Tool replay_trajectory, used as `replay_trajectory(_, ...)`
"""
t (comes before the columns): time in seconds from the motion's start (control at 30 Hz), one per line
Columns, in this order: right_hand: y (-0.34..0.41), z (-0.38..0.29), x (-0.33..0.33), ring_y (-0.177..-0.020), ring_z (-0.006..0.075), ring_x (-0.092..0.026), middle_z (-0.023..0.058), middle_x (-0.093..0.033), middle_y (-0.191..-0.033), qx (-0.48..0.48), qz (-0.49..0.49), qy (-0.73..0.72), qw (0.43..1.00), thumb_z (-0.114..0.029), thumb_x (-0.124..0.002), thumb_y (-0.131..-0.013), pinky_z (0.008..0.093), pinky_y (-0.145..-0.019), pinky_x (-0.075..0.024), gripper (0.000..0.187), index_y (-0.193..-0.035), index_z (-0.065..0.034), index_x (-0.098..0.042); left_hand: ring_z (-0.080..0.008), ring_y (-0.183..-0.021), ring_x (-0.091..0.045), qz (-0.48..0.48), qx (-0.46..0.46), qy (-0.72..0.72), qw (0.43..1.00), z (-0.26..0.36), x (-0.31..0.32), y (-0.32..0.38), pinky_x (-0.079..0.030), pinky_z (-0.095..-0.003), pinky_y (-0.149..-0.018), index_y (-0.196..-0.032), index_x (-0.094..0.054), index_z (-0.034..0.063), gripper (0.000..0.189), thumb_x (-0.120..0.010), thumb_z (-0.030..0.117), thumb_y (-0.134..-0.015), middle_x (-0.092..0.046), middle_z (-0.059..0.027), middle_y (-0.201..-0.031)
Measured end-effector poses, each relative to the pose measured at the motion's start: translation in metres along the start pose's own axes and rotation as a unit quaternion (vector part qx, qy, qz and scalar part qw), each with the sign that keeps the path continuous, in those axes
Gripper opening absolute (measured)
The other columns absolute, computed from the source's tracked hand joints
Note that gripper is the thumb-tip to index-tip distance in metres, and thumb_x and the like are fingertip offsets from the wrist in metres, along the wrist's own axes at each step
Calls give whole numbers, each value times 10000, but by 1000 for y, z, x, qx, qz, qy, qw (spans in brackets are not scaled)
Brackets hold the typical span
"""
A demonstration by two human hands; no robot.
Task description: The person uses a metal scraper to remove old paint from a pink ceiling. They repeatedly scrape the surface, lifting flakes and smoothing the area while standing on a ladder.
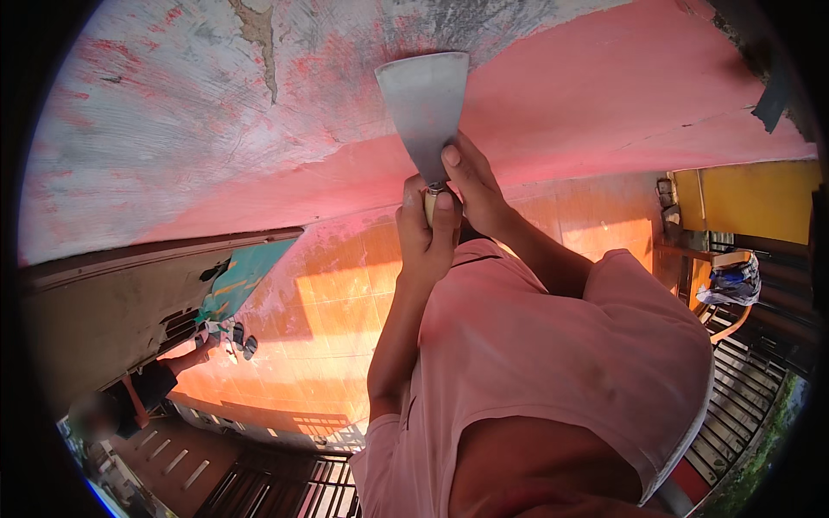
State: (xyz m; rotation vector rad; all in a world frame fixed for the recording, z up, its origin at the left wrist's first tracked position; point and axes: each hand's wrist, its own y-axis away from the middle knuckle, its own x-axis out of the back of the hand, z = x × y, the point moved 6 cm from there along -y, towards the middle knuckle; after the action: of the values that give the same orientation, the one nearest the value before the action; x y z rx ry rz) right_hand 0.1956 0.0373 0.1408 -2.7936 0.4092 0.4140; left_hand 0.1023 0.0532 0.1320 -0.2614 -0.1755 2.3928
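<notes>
A wide metal scraper (427, 110) with a pale handle lies between my two hands, its blade edge at the wall's scraped grey area. My left hand (424, 236) is closed round the handle just below the metal neck. My right hand (476, 184) holds the lower part of the blade near the neck, thumb on its face. The painted wall (583, 97) is pink around and below the blade, and streaked grey and white with red traces above and to the left. A brown chipped patch (259, 39) shows at the upper left.
Orange floor tiles (350, 311) carry pink dust along the wall. Sandals (245, 341) lie near a teal sheet (249, 272) at the left, where another person (146, 395) sits. A chair with cloth (732, 281) and metal railings (745, 382) stand at the right.
</notes>
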Motion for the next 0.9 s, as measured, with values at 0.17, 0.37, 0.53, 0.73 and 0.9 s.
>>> replay_trajectory(0.17,34,6,5,-993,117,-524,68,-546,-1092,48,-10,130,990,-265,-384,-1034,249,-772,-480,334,-1113,10,-557,-182,-708,-611,-67,79,-92,990,-1,-3,20,-465,-300,-569,-1212,-432,-12,292,-367,204,-1027,-605,-109,-733)
replay_trajectory(0.37,56,-9,36,-601,113,-585,48,-606,-742,-78,49,66,994,-242,-411,-1032,209,-556,-490,324,-1055,30,-586,-252,-783,-634,-9,-89,-359,929,4,12,27,-499,-364,-608,-891,-663,31,98,-644,104,-828,-652,-108,-828)
replay_trajectory(0.53,79,6,42,-514,59,-369,-26,-387,-669,-228,-15,44,973,-384,-368,-1035,232,-463,-337,389,-1096,-29,-513,-369,-1148,-531,120,-259,-430,856,-7,13,33,-481,-445,-872,-1240,-555,52,469,-687,103,-793,-512,-223,-1316)
replay_trajectory(0.73,97,55,48,-568,41,-297,-42,-354,-763,-270,-16,-74,960,-444,-371,-1023,217,-486,-288,536,-1402,-64,-385,-441,-1405,-228,13,-172,-468,867,-54,-6,18,-273,-536,-1097,-1450,-290,13,696,-620,111,-845,-239,-257,-1512)
replay_trajectory(0.9,84,42,62,-567,49,-305,-33,-366,-793,-272,-45,12,961,-403,-372,-1032,211,-491,-289,563,-1499,-104,-268,-456,-1418,-162,-19,-110,-283,953,-64,-16,13,-226,-527,-1122,-1452,-204,-76,643,-478,31,-880,-133,-298,-1530)
